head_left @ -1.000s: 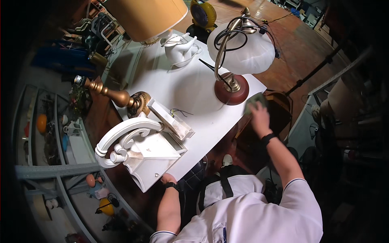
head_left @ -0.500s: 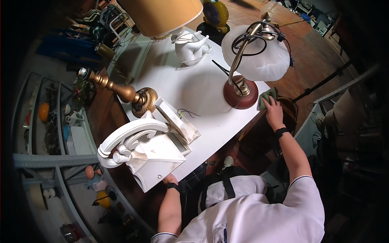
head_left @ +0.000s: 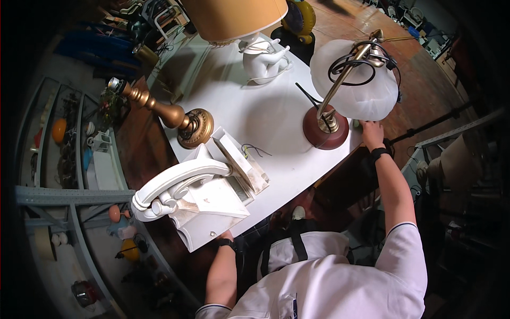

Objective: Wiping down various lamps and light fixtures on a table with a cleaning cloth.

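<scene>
Desk [head_left: 289,178]: crowded. The white bracket [head_left: 212,199] rests by its near edge; a careless push could send it off. The glass-shaded lamp [head_left: 353,95] stands near the right corner; a raised arm could topple it. Left hand [head_left: 226,235], near edge; right hand [head_left: 373,134], at the green cloth [head_left: 356,123] on that corner; both grips hidden, unconfirmed.

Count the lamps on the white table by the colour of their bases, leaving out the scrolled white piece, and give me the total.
White-based lamp: 1
Red-brown-based lamp: 1
Gold-bronze-based lamp: 1
Total on the white table: 3
</scene>
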`<act>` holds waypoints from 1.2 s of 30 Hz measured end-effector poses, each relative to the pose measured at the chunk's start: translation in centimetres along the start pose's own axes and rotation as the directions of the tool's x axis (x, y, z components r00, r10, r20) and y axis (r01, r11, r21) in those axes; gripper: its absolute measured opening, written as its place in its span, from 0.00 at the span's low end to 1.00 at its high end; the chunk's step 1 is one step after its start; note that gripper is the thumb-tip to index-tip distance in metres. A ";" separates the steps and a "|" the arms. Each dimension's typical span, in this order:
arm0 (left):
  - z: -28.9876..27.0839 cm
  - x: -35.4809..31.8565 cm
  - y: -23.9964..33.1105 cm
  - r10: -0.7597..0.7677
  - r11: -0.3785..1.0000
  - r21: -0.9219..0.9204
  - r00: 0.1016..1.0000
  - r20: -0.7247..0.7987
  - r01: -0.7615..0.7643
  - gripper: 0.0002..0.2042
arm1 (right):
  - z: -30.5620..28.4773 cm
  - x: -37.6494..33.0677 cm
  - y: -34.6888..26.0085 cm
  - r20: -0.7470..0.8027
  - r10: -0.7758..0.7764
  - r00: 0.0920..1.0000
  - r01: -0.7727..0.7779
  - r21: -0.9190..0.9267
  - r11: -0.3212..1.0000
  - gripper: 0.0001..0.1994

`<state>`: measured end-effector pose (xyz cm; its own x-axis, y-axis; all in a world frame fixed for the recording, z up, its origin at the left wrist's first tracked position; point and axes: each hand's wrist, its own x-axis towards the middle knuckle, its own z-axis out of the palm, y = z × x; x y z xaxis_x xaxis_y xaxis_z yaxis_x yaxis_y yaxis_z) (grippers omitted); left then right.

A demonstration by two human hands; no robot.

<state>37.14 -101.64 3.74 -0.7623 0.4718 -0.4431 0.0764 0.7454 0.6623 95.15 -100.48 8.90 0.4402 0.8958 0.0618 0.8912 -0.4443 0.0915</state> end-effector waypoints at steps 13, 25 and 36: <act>0.6 1.8 -1.9 -0.048 0.998 -0.030 0.999 0.018 0.049 0.24 | 2.3 1.1 2.1 -0.123 -0.019 0.992 0.028 0.072 0.997 0.15; 4.3 1.0 -4.6 -0.175 0.980 -0.090 0.984 0.022 0.177 0.24 | -1.1 15.9 -4.7 -0.229 -0.563 0.794 0.600 0.147 0.786 0.22; 6.4 2.4 -7.0 -0.225 0.965 -0.137 0.974 0.016 0.225 0.24 | -4.5 16.2 -8.7 -0.222 -0.781 0.583 0.812 0.193 0.552 0.25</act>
<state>38.87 -102.67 -5.80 -0.7497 0.2991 -0.5904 -0.1861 0.7608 0.6217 93.99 -82.18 13.52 -0.4637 0.8665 0.1849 0.8699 0.4849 -0.0908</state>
